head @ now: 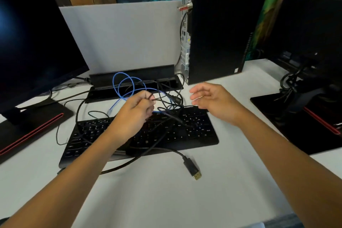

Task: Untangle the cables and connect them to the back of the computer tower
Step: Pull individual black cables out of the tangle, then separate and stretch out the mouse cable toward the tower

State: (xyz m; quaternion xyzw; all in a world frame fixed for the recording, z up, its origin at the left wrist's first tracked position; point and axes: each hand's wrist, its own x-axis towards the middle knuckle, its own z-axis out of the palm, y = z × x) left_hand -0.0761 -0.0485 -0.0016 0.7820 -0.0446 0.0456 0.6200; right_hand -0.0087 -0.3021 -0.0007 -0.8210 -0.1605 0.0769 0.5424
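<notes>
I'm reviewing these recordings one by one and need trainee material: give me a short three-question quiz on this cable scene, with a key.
1. True or false: the right hand holds a cable.
2. Which hand grips a thin black cable from the tangle? A) left hand B) right hand C) neither
3. Fill in: the loose gold-tipped connector lies on the white desk, in front of the ____.

Key:
1. False; it hovers open, near the computer tower.
2. A; the blue cable loops just behind it.
3. keyboard.
</notes>
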